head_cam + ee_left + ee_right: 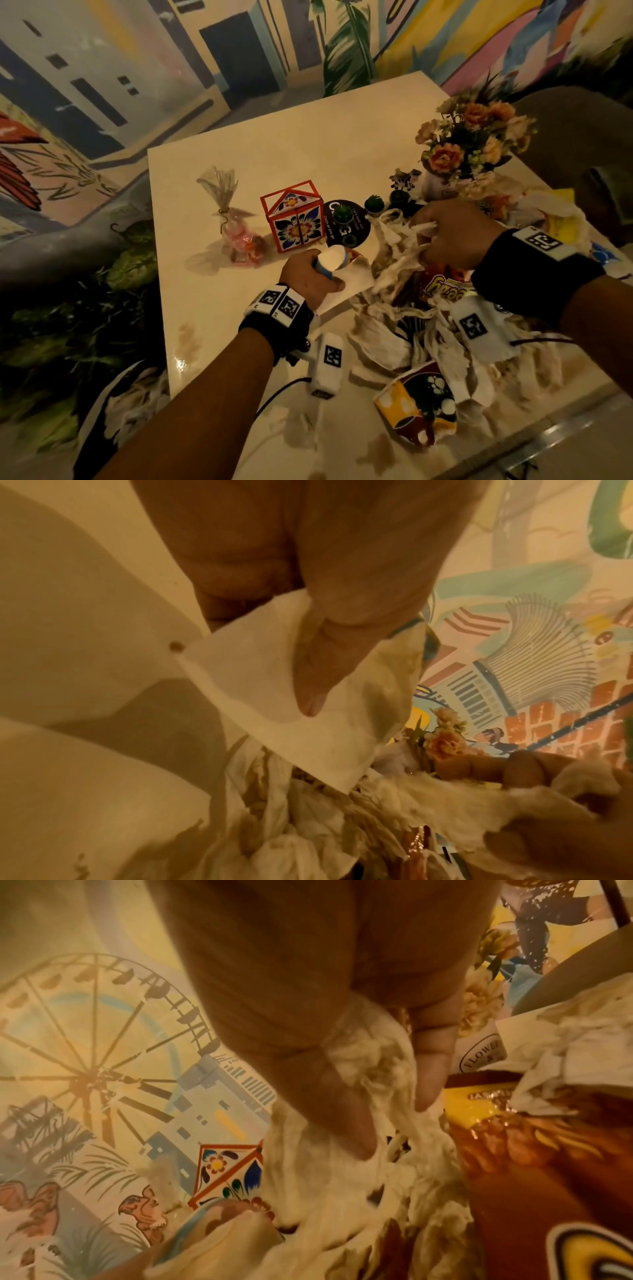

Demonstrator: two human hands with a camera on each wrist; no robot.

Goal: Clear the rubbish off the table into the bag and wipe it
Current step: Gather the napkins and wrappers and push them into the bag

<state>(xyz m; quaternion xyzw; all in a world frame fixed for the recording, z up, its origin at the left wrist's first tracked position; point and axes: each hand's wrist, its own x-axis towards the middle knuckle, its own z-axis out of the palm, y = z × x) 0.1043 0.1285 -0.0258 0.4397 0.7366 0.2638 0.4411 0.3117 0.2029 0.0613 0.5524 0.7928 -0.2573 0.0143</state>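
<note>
1. The rubbish is a heap of crumpled, stained tissues (387, 342) and snack wrappers at about 4 o'clock on the white table (274, 144), near its front edge.
2. The right hand (455, 236) is closed round a wad of torn, damp tissue (369, 1053) pulled up from the top of that heap; the wrist view shows the fingers and thumb pinching it.
3. The left hand (308, 277) grips a small paper cup (330, 260) together with a flat paper napkin (274, 674), thumb pressed on the napkin, just left of the heap at the table's centre.
4. A yellow and red printed carton (418, 411) lies at 5 o'clock against the tissues, and a yellow snack packet (445, 287) shows under the right wrist.
5. Progress looks early: most of the rubbish remains on the table, brown spill stains (188, 342) mark the surface at 7 o'clock, and wiping has not begun.
6. A dark bag (113, 404) with white paper inside sits below the table's left edge at 8 o'clock; it is probably the rubbish bag, though dim light leaves that unsure.
7. Things that seem meant to stay: a floral tile-patterned box (296, 219) at centre, a cellophane gift pouch (233, 219) at 10 o'clock, and a flower arrangement (472, 137) at 2 o'clock.
8. The right forearm hides part of the heap, and the table's right corner is cluttered and hard to read.
</note>
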